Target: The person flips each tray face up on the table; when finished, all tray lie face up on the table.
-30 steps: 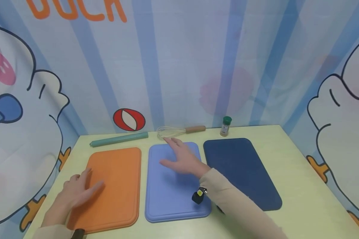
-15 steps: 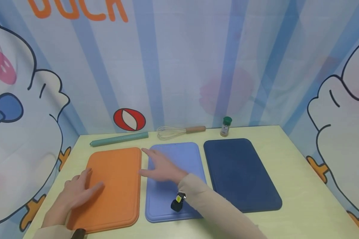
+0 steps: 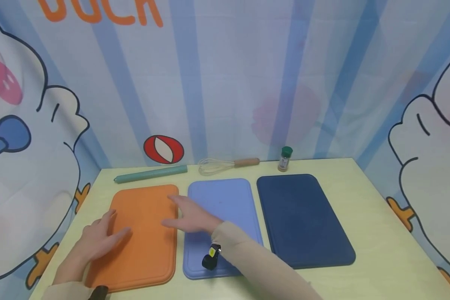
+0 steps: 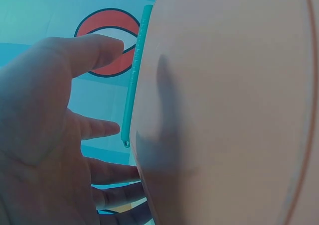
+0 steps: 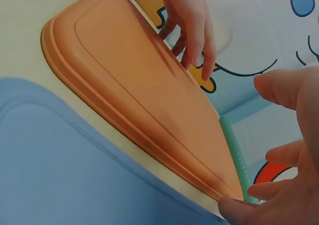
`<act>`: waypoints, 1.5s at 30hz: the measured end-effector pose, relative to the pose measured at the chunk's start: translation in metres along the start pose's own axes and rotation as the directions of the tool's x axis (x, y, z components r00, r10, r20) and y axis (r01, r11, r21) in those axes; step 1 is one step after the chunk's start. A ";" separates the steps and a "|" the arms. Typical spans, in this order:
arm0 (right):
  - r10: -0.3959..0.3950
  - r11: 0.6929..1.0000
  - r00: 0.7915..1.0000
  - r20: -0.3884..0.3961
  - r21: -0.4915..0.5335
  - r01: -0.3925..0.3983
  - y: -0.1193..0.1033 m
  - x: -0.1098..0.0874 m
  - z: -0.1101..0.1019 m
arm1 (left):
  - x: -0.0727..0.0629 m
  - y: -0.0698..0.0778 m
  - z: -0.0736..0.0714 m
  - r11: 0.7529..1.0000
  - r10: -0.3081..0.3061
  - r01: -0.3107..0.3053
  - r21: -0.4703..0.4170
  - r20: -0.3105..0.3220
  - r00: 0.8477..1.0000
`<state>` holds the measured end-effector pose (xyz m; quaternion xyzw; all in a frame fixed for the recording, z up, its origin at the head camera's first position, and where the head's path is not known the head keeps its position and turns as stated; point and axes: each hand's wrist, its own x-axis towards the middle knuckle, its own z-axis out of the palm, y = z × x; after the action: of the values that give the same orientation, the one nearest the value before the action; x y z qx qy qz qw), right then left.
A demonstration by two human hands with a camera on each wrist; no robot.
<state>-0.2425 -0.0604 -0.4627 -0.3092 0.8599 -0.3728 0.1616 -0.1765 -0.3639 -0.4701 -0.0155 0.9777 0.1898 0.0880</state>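
Note:
An orange cutting board (image 3: 146,246) lies flat at the left of the table. My left hand (image 3: 91,241) hovers at its left edge, fingers stretched and thumb spread over the surface; in the left wrist view its fingertips (image 4: 132,172) come right up to the board's edge. Opposite, my right hand (image 3: 191,216) hangs over the gap between the orange board and a light blue cutting board (image 3: 225,198). Its thumb and fingers are spread apart, overlapping the orange board's right edge. In the right wrist view, its fingertips (image 5: 237,210) are by the orange board's far corner. Neither hand holds anything.
A dark blue cutting board (image 3: 303,221) lies to the right. Along the table's back edge are a slim green stick (image 3: 150,173), a whisk (image 3: 228,163) with a wooden handle, and a small green-capped jar (image 3: 284,160). A printed curtain (image 3: 228,83) hangs behind.
My right hand has moved left and toward me, from over the light blue board to the orange board's right edge. The left hand stays put, and the boards have not shifted.

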 end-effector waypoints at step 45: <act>0.146 0.985 0.987 0.072 0.083 -0.152 -0.010 -0.001 0.015 | 0.001 0.005 -0.002 0.993 0.023 -0.019 -0.113 0.037 0.999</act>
<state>-0.2303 -0.0734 -0.4647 -0.2486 0.8576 -0.3867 0.2306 -0.1777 -0.3597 -0.4666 -0.0066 0.9637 0.2458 0.1037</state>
